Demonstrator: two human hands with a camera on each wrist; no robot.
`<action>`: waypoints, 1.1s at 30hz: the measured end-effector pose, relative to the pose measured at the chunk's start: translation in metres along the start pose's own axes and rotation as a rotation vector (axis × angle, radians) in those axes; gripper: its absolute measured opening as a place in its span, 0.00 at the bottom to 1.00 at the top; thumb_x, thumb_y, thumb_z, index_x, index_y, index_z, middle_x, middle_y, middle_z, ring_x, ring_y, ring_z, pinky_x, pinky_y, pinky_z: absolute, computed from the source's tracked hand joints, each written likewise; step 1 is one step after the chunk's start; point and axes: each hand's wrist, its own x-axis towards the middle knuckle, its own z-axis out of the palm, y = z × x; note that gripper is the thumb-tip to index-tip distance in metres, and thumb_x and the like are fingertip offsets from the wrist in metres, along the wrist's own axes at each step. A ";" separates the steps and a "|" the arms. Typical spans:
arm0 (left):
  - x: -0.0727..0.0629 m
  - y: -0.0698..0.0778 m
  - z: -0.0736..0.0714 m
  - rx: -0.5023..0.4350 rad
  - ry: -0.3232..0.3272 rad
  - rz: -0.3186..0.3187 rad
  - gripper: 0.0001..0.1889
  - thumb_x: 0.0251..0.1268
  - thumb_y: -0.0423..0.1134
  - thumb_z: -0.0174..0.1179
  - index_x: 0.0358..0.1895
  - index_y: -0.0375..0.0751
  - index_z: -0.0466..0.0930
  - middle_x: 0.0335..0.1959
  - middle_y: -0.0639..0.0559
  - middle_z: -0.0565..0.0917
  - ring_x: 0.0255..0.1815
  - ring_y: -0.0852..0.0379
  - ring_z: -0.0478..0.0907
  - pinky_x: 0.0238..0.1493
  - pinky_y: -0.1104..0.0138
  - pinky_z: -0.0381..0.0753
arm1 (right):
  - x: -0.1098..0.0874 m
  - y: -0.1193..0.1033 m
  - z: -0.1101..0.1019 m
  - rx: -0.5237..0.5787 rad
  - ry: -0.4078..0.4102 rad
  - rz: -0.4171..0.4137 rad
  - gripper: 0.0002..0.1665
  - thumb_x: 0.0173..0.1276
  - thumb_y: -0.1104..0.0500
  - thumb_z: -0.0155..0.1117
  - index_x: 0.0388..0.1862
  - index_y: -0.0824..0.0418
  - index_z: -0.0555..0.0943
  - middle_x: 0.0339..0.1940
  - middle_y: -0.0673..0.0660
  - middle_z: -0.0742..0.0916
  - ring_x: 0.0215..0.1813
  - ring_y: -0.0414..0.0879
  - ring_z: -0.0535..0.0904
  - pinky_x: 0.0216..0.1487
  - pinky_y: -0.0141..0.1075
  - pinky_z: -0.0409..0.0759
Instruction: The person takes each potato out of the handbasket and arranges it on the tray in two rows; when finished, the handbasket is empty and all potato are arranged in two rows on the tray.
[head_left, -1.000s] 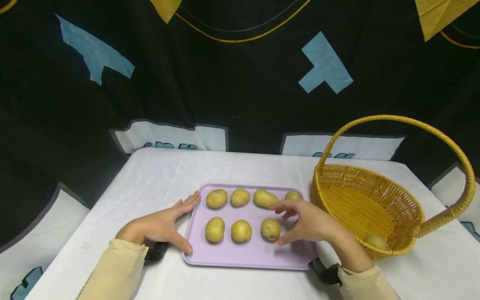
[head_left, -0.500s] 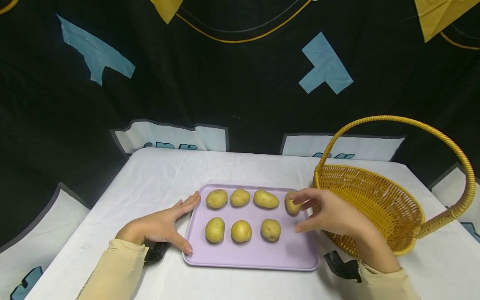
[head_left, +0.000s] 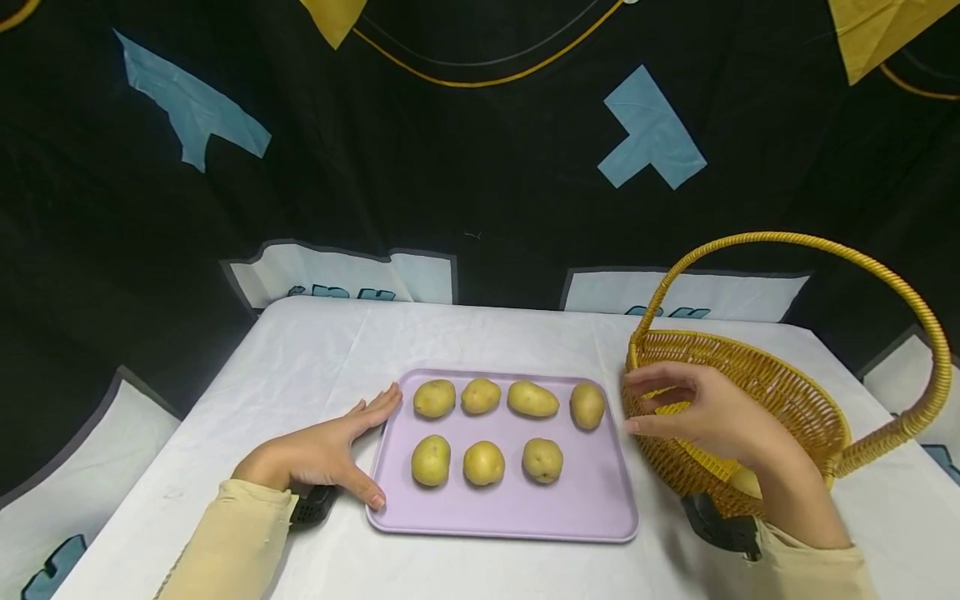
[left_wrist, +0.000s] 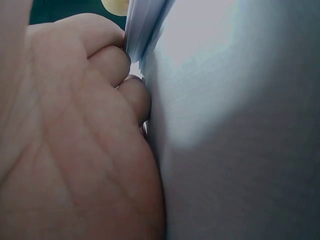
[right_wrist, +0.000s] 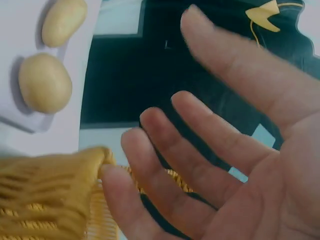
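Note:
My left hand (head_left: 330,450) lies along the left edge of the lilac tray (head_left: 502,521), thumb and fingers spread and touching its rim. Several yellow potatoes sit on the tray in two rows, among them an oval potato (head_left: 587,406) at the back right and a round potato (head_left: 542,461) at the front right. My right hand (head_left: 712,412) hovers at the left rim of the yellow wicker basket (head_left: 757,358), fingers loosely bent. In the right wrist view the palm and fingers hold nothing. A potato (head_left: 746,481) inside the basket is partly hidden by the right wrist.
The basket's tall hoop handle (head_left: 795,239) arches above it at the right. A white cloth (head_left: 330,358) covers the table, and a dark patterned curtain (head_left: 450,167) hangs behind. Close beside the tray's right edge stands the basket.
My right hand has moved right, from over the tray's right-hand potatoes to the basket's rim, uncovering the back right potato. The left hand, the tray and the potatoes have stayed put.

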 end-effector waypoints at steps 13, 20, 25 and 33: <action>-0.001 0.001 0.001 0.002 -0.003 0.001 0.71 0.34 0.48 0.85 0.82 0.40 0.43 0.83 0.45 0.38 0.78 0.30 0.26 0.71 0.34 0.30 | -0.020 0.044 -0.025 -0.132 -0.029 0.222 0.46 0.61 0.36 0.72 0.68 0.65 0.75 0.60 0.68 0.81 0.56 0.61 0.80 0.49 0.53 0.83; 0.000 -0.002 0.002 -0.005 0.007 -0.012 0.72 0.33 0.48 0.85 0.82 0.43 0.43 0.83 0.46 0.38 0.79 0.32 0.26 0.71 0.34 0.30 | -0.022 0.064 -0.037 -0.201 -0.066 0.320 0.52 0.54 0.36 0.77 0.69 0.67 0.73 0.60 0.74 0.79 0.57 0.68 0.76 0.48 0.57 0.80; -0.001 -0.002 0.003 -0.009 0.002 -0.013 0.71 0.34 0.48 0.85 0.82 0.43 0.43 0.83 0.46 0.38 0.79 0.31 0.26 0.71 0.33 0.31 | -0.025 0.072 -0.041 -0.167 -0.133 0.383 0.49 0.52 0.42 0.81 0.67 0.67 0.74 0.58 0.74 0.79 0.55 0.65 0.74 0.47 0.53 0.79; 0.000 -0.001 0.001 -0.003 0.003 0.000 0.71 0.34 0.47 0.85 0.82 0.40 0.43 0.83 0.46 0.38 0.79 0.32 0.26 0.72 0.35 0.30 | -0.023 0.076 -0.035 -0.104 -0.202 0.392 0.35 0.55 0.61 0.77 0.61 0.68 0.77 0.51 0.68 0.81 0.47 0.57 0.76 0.38 0.44 0.81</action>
